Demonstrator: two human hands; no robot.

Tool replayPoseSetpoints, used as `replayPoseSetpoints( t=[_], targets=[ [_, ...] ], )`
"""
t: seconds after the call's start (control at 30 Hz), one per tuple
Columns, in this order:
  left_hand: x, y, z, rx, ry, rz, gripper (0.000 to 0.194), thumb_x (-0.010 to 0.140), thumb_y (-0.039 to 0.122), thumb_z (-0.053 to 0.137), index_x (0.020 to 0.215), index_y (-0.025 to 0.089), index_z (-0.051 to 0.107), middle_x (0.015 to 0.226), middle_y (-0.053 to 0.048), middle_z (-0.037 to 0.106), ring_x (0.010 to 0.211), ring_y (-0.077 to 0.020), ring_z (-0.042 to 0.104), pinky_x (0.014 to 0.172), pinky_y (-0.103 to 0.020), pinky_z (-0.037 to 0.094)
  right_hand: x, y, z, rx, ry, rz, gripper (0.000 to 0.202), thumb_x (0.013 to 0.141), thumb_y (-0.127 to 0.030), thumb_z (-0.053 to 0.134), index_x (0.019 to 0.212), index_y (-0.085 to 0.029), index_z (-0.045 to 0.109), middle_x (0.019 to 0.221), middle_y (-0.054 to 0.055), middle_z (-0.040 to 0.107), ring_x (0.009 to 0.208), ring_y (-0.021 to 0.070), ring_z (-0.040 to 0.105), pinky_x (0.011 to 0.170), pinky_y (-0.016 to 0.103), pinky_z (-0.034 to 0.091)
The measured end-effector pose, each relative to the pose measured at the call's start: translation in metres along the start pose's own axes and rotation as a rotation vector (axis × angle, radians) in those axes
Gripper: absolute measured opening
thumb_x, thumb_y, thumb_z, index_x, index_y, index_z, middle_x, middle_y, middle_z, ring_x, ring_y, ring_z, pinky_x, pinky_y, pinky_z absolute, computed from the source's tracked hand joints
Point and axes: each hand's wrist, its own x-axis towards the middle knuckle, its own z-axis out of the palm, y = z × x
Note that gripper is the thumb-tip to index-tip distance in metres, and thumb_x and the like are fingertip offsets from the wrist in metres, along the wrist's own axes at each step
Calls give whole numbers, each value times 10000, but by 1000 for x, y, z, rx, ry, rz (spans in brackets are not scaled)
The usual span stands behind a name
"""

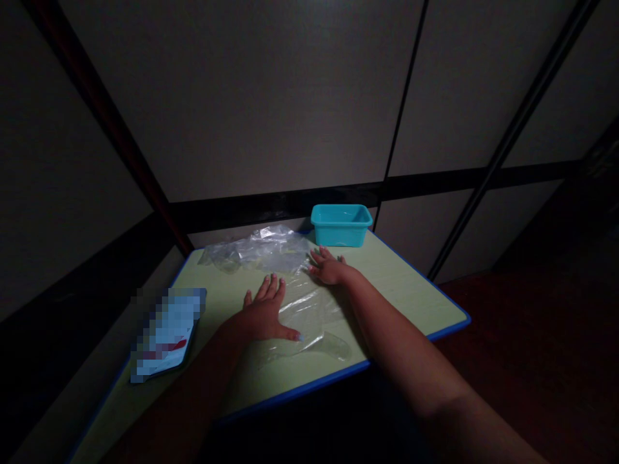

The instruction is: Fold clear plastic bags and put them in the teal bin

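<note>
A clear plastic bag (304, 309) lies spread over the pale table in front of me. My left hand (265, 316) rests on its left side, palm down, with the fingers and thumb apart. Farther back, my right hand (329, 267) is laid at the bag's upper right part, its fingers stretched out. Neither hand grips anything. Behind my hands lies a heap of crumpled clear plastic (261, 248); I cannot tell whether it joins the flat bag.
A turquoise plastic basket (341, 233) stands at the table's back edge, just beyond my right hand. On the left lies a phone-like device (169, 335) with a blurred screen. The table (406, 290) has a blue rim and stands against panelled doors (271, 96).
</note>
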Motion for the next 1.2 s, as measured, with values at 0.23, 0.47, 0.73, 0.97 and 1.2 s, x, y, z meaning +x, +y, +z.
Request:
replayPoseSetpoints(
  t=[0.23, 0.47, 0.73, 0.97, 1.2],
  targets=[
    [0, 1, 1, -13, 145, 80, 1127, 609, 833, 392, 1444, 192, -10, 1470, -143, -150, 1357, -312, -138, 1003, -654, 20, 9, 20, -20, -48, 180, 169, 408, 901, -329, 356, 1154, -93, 573, 1146, 205, 592, 1045, 276, 560, 817, 339, 417],
    [-2, 4, 1, -19, 163, 139, 1025, 640, 816, 392, 1442, 257, 82, 1479, -127, -133, 1360, -314, -121, 1014, -634, 16, -1, 46, -36, -29, 1, 15, 298, 757, -160, 554, 1038, -186, 650, 865, 53, 680, 720, 155, 588, 603, 216, 392],
    [0, 4, 2, -17, 129, 125, 1063, 614, 820, 418, 1441, 258, 57, 1472, -128, -149, 1356, -326, -124, 1012, -639, 36, 5, 70, -21, 318, -54, -214, 287, 656, -246, 661, 914, -136, 598, 727, -1, 612, 625, 105, 515, 570, 199, 384],
    [-1, 4, -3, -17, 88, 119, 1072, 614, 806, 443, 1442, 251, 47, 1472, -134, -146, 1354, -337, -119, 1015, -634, 55, 0, 50, -21, 172, 57, -192, 76, 670, -137, 621, 742, -142, 595, 704, 2, 621, 623, 98, 508, 547, 182, 349],
    [2, 2, 0, 12, 83, 104, 1060, 622, 786, 463, 1440, 268, 32, 1475, -123, -138, 1351, -338, -121, 1016, -631, 81, -1, 55, -24, 123, 148, -169, 55, 678, -125, 617, 729, -139, 606, 722, 12, 637, 636, 101, 518, 557, 182, 343]
  ],
)
